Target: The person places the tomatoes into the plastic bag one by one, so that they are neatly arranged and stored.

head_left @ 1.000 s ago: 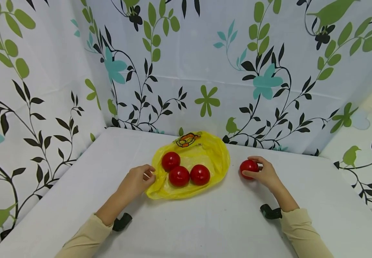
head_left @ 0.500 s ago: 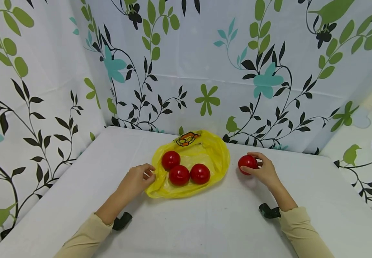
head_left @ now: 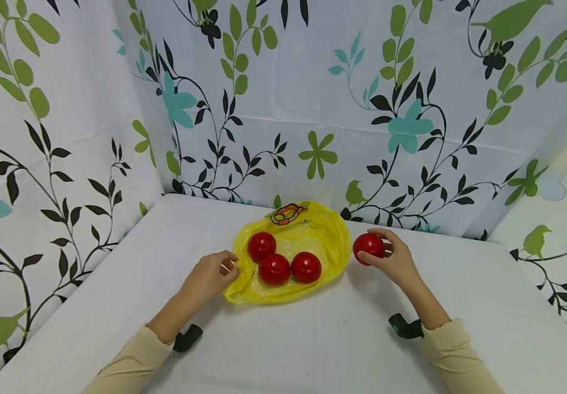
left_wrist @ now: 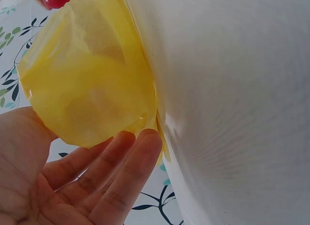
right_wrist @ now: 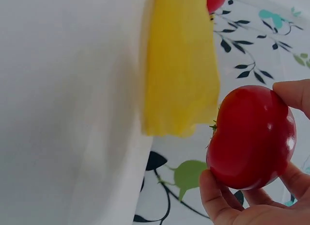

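Observation:
A yellow plastic bag [head_left: 329,257] lies spread on the white table with its mouth wide. Inside it, three red tomatoes [head_left: 274,268] sit close together. My left hand [head_left: 211,276] holds the bag's left edge; in the left wrist view the fingers [left_wrist: 128,179] lie against the outside of the yellow film and the thumb's end is hidden behind it. My right hand [head_left: 396,262] grips another tomato [head_left: 368,249] just right of the bag's rim, raised off the table. The right wrist view shows this tomato [right_wrist: 252,137] between thumb and fingertips, its green stem end facing the bag.
A white cloth covers the table [head_left: 313,345]. Behind and at the sides hangs a patterned curtain [head_left: 273,109] with leaves, birds and flowers. Dark wrist mounts [head_left: 406,326] stick out below both wrists. A printed logo [head_left: 287,214] marks the bag's far rim.
My right hand has lifted the tomato and carried it leftward, up to the bag's right edge. My left hand and the three tomatoes in the bag stay in place.

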Demonstrator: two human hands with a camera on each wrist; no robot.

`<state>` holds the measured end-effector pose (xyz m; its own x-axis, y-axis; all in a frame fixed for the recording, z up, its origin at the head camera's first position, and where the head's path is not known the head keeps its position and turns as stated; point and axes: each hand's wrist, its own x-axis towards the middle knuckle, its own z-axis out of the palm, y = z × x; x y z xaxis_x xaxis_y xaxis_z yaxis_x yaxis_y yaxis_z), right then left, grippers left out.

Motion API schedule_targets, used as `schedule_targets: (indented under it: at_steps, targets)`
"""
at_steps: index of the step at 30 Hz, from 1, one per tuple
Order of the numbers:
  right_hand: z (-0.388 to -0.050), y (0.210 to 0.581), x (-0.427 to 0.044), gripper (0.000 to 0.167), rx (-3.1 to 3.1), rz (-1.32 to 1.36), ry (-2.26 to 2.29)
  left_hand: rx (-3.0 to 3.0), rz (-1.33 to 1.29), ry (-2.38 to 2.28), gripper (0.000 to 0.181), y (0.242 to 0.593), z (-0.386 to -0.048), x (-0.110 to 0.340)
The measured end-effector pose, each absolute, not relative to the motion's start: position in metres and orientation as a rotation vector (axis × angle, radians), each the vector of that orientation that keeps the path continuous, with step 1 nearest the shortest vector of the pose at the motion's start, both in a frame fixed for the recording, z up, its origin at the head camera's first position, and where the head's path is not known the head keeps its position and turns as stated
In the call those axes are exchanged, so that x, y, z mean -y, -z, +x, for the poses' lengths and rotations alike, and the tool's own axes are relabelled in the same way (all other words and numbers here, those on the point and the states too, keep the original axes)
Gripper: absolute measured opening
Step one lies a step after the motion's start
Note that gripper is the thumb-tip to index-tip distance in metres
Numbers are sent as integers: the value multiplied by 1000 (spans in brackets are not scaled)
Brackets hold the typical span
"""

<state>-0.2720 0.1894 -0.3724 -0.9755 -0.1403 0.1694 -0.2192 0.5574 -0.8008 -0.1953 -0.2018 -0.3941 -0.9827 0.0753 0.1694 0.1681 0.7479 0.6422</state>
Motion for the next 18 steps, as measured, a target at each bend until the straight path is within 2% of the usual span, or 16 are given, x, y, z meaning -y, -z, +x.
schedule_targets:
  at_steps: [18]
  targets:
    - [-266,362,-150,63,2605,573,-1489,2797,-235,1054,23,397,-195,203]
